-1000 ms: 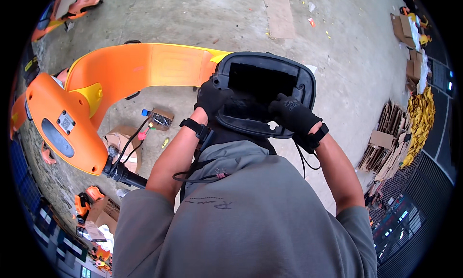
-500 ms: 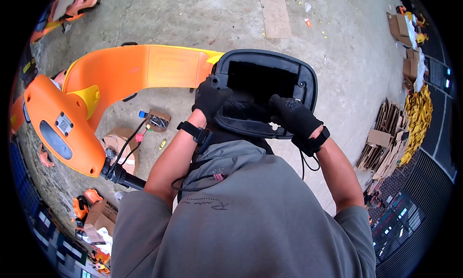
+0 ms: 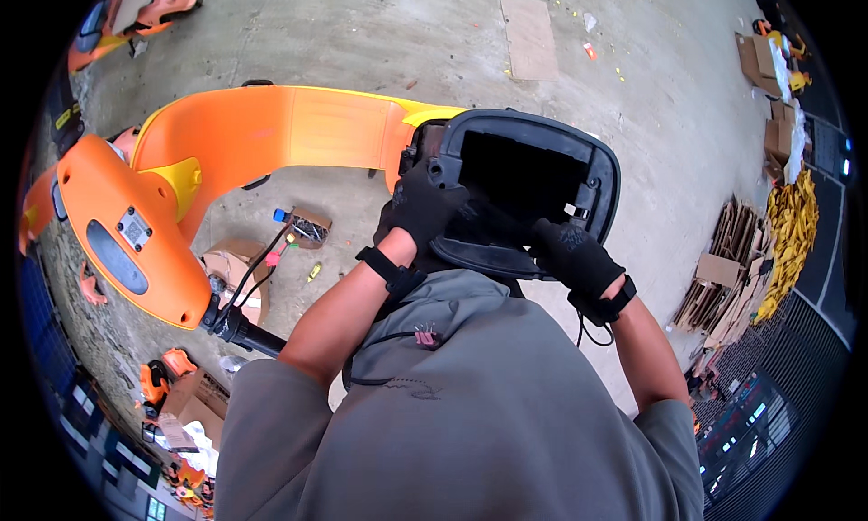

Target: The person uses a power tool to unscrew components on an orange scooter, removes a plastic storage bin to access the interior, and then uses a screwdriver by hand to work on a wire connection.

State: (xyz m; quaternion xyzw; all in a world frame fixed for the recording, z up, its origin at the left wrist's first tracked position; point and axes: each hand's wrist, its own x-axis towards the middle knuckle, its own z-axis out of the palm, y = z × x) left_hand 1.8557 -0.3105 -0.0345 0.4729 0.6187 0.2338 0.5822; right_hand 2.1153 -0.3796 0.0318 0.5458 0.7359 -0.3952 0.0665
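A black open-topped storage box with a thick rounded rim sits in front of my body, at the yellow rear end of an orange scooter body. My left hand, in a black glove, is closed on the box's left rim near a round hole. Gloved the same way, my right hand has curled fingers on the near right part of the rim, below a small metal catch. The inside of the box is dark. Both palms hide the fingertips in part.
At left stands the scooter's orange front housing with a black handlebar grip and hanging cables. A small carton of hardware is on the floor. Flattened cardboard and a yellow heap lie at right.
The box and both hands have shifted right and slightly toward me. The rest of the scene has moved a little right in view. Both hands stay on the rim.
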